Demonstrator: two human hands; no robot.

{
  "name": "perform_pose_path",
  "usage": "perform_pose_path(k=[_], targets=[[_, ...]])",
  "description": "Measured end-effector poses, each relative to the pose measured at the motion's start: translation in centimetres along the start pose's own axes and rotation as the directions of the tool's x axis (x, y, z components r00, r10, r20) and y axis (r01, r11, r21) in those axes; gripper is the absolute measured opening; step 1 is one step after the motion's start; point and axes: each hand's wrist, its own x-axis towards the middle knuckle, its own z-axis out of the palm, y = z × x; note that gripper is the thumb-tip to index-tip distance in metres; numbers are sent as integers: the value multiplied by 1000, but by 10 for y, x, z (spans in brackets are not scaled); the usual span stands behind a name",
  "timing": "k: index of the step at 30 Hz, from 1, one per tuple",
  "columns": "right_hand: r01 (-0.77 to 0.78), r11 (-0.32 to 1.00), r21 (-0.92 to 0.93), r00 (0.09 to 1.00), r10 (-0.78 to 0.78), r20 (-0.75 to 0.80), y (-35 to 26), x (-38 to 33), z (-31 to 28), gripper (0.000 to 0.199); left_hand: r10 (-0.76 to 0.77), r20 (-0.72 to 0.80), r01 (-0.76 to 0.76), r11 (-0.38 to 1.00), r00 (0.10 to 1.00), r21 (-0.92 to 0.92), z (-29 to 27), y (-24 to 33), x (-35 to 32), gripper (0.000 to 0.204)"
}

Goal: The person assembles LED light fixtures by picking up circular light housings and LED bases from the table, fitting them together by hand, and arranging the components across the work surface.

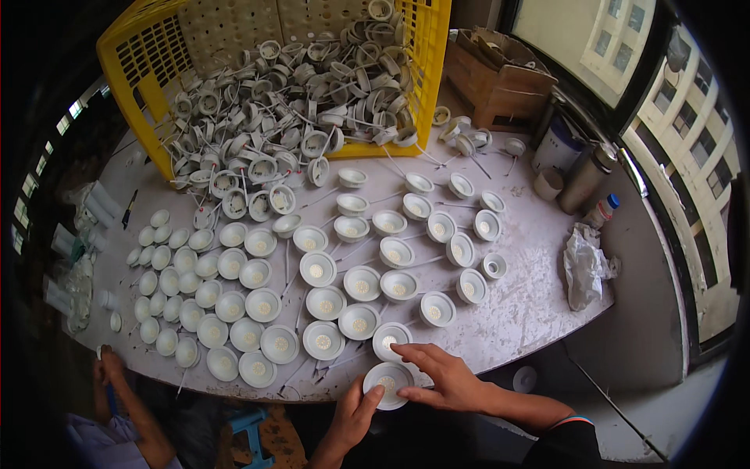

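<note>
I am holding one white lamp [388, 384] at the near edge of the table [531, 297], just below the front row of lamps. My left hand [353, 418] is coming up from the lower edge; its thumb is pressing against the lamp's left rim, and the other fingers are curling underneath, out of sight, so I cannot tell how they are set. My right hand [447, 378] is lying across the lamp's right side with fingers pressed loosely together and stretched leftward; the fingertips are touching the lamp's upper rim and reaching toward the neighbouring lamp [391, 338] just above it.

Rows of lamps [344, 297], each a round white shell with a pale yellow centre, are standing face up across the middle of the table, thin wires trailing between them. A second batch of plain white discs [183, 293] is lying in rows to the left. A yellow crate [426, 47], tipped on its side at the far end, is spilling a heap of unsorted lamps [289, 109] onto the table. A crumpled plastic bag [584, 266], a bottle [601, 209] and a metal flask [586, 176] are resting at the right. Another person's hand [109, 366] is gripping the table's near left edge.
</note>
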Motion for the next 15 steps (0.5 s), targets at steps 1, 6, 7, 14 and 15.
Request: perform_pose_path(k=[1, 6, 7, 14, 15], targets=[[10, 1000, -15, 1000, -10, -8, -1, 1, -3, 69, 27, -9, -27, 999, 1000, -32, 0, 0, 1, 37], [250, 942, -222, 962, -217, 164, -8, 8, -8, 82, -3, 9, 3, 1000, 1000, -29, -2, -2, 3, 39], [276, 930, -243, 953, -231, 197, -8, 10, -9, 84, -11, 38, 12, 1000, 999, -20, -3, -2, 3, 39], [298, 898, -325, 947, -233, 223, -13, 27, -28, 80, -72, 140, 66, 997, 987, 46, -17, 8, 8, 34], [272, 901, -339, 955, -208, 213, -13, 32, -34, 80, -76, 150, 68, 996, 986, 56, -20, 10, 8, 31]])
